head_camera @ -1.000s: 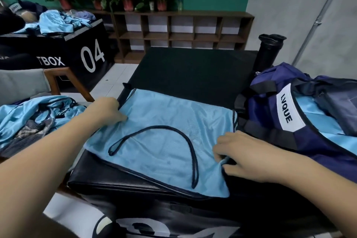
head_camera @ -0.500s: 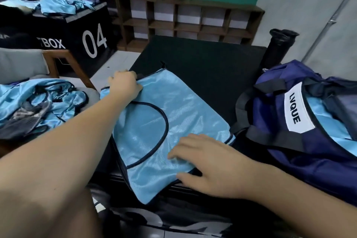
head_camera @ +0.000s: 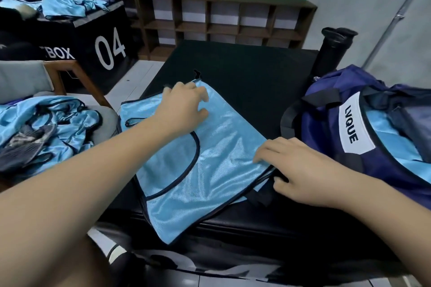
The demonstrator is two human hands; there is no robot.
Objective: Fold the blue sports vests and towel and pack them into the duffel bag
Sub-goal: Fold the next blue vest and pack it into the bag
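A light blue sports vest (head_camera: 210,161) with dark trim lies folded on the black padded box (head_camera: 245,72) in front of me. My left hand (head_camera: 184,105) rests on the vest's far part, fingers loosely bent over the fabric. At the vest's right edge my right hand (head_camera: 296,165) has its fingers on top and its thumb under the edge, pinching it. The navy duffel bag (head_camera: 324,128) with a white LVQUE label stands open on the right, with blue fabric (head_camera: 382,128) inside. More blue vests (head_camera: 74,123) and a grey patterned towel (head_camera: 25,147) lie heaped on the left.
A black tumbler (head_camera: 333,46) stands behind the bag. A chair with a wooden arm (head_camera: 77,77) holds the left heap. A black box marked 04 (head_camera: 109,49) with more blue clothes (head_camera: 63,2) sits at the back left, and a wooden shelf (head_camera: 221,21) stands against the wall.
The vest was folded over from left to right and turned. My left hand slid from its left corner onto its far part; my right hand shifted from the vest's middle to its right edge.
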